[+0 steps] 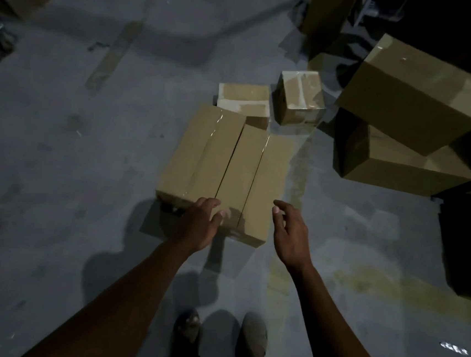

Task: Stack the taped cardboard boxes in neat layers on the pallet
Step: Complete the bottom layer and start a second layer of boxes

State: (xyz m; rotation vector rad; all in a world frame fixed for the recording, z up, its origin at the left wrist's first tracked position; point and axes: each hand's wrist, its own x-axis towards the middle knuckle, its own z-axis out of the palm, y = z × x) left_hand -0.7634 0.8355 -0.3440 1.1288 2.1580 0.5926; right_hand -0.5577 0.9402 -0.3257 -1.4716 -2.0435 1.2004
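Two long taped boxes lie side by side on the concrete floor (57,161), touching along their long edges: the left long box (199,157) and the right long box (257,180). Left hand (199,224) rests its loosely spread fingers at the near end of them, gripping nothing. Right hand (289,235) hovers just beside the right box, fingers relaxed and apart. Two small boxes (245,98) sit right behind, and bigger stacked boxes (415,95) off to the right. Can't make out any pallet, too dark.
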